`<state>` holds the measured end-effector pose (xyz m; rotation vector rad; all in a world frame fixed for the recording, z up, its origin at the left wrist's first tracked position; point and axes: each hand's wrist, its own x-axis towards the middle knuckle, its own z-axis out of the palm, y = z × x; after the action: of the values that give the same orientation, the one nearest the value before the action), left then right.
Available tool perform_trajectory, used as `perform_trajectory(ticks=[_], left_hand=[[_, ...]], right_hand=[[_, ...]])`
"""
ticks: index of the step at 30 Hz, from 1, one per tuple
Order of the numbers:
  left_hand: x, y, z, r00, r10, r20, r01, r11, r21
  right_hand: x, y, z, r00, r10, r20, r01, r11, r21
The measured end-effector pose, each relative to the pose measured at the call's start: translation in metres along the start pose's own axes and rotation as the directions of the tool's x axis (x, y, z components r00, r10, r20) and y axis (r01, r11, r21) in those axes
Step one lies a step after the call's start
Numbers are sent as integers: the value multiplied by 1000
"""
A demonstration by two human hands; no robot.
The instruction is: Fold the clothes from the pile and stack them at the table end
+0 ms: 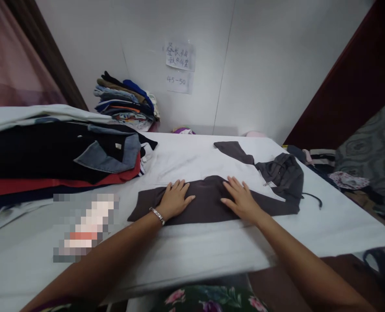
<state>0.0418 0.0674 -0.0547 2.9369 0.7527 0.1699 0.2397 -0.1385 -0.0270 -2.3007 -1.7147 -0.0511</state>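
A dark grey and white hooded sweatshirt lies on the white-covered table, partly folded into a long strip toward me. Its hood and a dark drawstring point to the right. One dark sleeve reaches out on the far side, beyond a white section. My left hand, with a bracelet at the wrist, rests flat on the strip's left part, fingers spread. Farther right, my right hand lies on the same dark fabric with its fingers apart. Neither hand grips the cloth.
Layered garments in black, red and denim lie on the left. A tall stack of folded clothes stands at the back against the wall. A pixelated patch covers something at front left. More clothes lie beyond the table's right edge.
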Motion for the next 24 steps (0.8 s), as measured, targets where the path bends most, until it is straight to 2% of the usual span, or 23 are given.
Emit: perform_trajectory(ticks=[3, 7, 13, 18, 21, 24], left_hand=[[3, 1, 3, 1000, -27, 0, 27, 1000, -2], [2, 1, 4, 998, -55, 2, 56, 998, -28], [-4, 2, -7, 999, -49, 16, 50, 996, -76], [-13, -24, -29, 987, -122, -100, 122, 992, -12], [-16, -47, -28, 969, -246, 12, 246, 969, -10], [-15, -61, -20, 952, -289, 104, 293, 955, -33]], right_hand=[[37, -25, 12, 989, -123, 83, 119, 991, 57], [59, -17, 37, 978, -38, 207, 34, 999, 19], [54, -4, 53, 989, -30, 148, 32, 999, -15], [54, -4, 57, 991, -40, 127, 41, 999, -4], [54, -2, 60, 992, -38, 120, 39, 999, -4], [55, -2, 63, 993, -34, 112, 34, 999, 1]])
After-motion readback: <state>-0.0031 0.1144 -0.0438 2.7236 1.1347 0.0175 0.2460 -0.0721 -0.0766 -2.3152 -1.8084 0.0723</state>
